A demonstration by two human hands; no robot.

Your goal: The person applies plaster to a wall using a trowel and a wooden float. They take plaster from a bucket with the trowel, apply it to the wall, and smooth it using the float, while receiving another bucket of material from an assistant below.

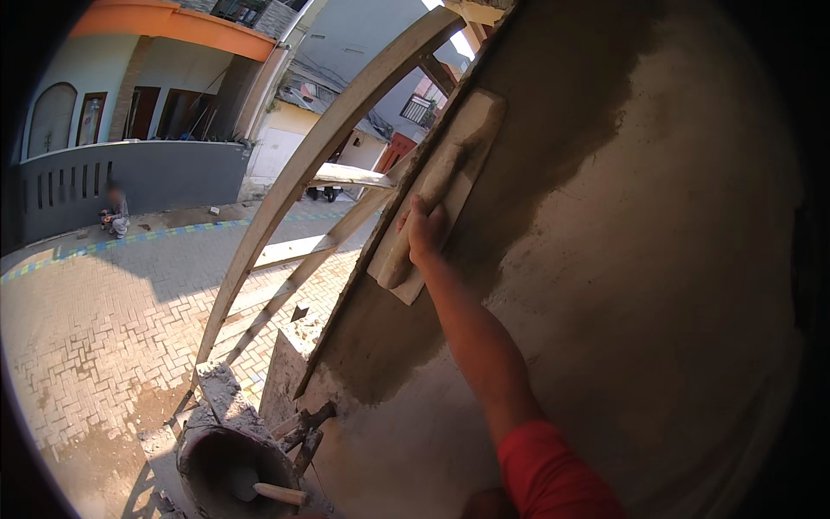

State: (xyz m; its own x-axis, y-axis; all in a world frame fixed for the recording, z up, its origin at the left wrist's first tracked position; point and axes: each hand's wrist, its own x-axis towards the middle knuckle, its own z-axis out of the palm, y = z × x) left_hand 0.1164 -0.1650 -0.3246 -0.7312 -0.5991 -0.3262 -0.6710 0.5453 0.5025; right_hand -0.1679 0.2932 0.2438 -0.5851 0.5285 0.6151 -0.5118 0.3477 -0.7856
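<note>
My right hand (424,230) is closed round the handle of a long wooden plastering float (477,130). The float's board lies against the wall along its left edge, tilted up to the right. Under and around it runs a band of dark, wet plaster (553,112), while the wall surface (640,285) farther right is paler and drier. My forearm, in a red sleeve, reaches up from the lower edge. My left hand does not show. At the lower left, a mortar-crusted bucket (192,471) holds a trowel (281,494) with a wooden handle.
A wooden ladder (285,195) leans just left of the wall edge. Mortar-spattered boards (226,394) stand by the bucket. Far below lies a paved street (112,320), where a person (117,212) crouches beside a grey boundary wall (173,177). Houses stand behind.
</note>
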